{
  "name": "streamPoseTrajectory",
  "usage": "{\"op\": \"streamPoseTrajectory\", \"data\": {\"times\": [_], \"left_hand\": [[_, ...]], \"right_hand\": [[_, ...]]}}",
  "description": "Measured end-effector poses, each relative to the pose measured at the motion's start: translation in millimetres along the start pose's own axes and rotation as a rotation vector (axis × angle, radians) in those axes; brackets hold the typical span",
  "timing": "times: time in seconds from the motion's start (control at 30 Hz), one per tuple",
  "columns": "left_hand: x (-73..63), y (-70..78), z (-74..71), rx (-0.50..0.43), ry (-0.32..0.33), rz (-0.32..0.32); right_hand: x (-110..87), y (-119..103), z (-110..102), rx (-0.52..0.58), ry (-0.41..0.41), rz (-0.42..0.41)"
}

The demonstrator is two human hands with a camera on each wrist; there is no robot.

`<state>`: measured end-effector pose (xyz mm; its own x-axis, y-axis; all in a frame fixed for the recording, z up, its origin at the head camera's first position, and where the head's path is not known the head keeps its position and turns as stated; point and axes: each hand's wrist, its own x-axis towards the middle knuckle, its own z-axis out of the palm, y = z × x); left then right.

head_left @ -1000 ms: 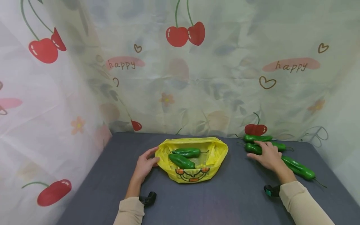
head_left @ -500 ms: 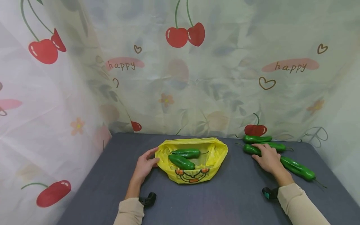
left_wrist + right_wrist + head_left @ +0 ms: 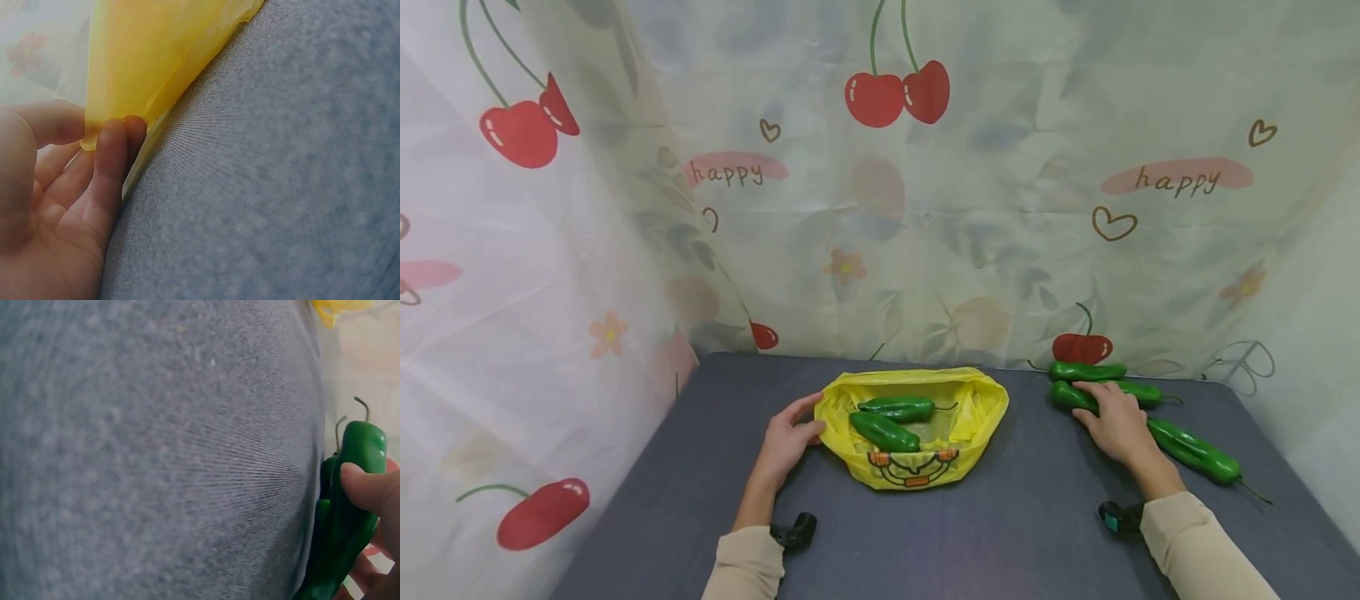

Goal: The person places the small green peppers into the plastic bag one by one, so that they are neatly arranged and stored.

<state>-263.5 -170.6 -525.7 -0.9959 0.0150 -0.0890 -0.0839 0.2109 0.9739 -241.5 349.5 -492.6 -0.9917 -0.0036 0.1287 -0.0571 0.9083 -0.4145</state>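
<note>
A yellow plastic bag (image 3: 977,417) lies with its mouth spread, two green peppers (image 3: 884,432) inside. My left hand (image 3: 786,442) pinches the bag's left edge between thumb and fingers; in the left wrist view the yellow film (image 3: 150,56) passes between them. Over at the right, my right hand (image 3: 1120,423) grips a long green pepper (image 3: 1065,397), whose curved stem points left. The right wrist view shows the thumb lying across this glossy pepper (image 3: 364,447), while its lower part runs behind the hand.
More green peppers lie around the right hand: one behind (image 3: 1088,372), one just beyond the fingers (image 3: 1142,392), and one nearer the wrist (image 3: 1195,450). The dark grey table (image 3: 970,542) ends at a cherry-print curtain (image 3: 925,250).
My right hand has shifted slightly left along the pepper and closed its thumb and fingers around it. The left hand and the bag have stayed put.
</note>
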Motion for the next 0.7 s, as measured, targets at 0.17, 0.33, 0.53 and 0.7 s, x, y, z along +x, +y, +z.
{"op": "streamPoseTrajectory", "data": {"times": [0.17, 0.33, 0.53, 0.7], "left_hand": [[0.7, -0.9, 0.5, -0.003, -0.004, 0.001], [0.9, -1.7, 0.7, 0.008, 0.004, 0.002], [0.7, -3.1, 1.5, 0.009, 0.009, -0.001], [1.1, -2.2, 1.4, 0.009, 0.012, 0.006]], "right_hand": [[-2.4, -3, -2, 0.038, 0.053, -0.037], [-2.8, -9, -5, 0.056, 0.08, -0.054], [-2.9, -16, -9, 0.066, 0.108, -0.071], [-1.0, -24, -16, 0.077, 0.132, -0.096]]}}
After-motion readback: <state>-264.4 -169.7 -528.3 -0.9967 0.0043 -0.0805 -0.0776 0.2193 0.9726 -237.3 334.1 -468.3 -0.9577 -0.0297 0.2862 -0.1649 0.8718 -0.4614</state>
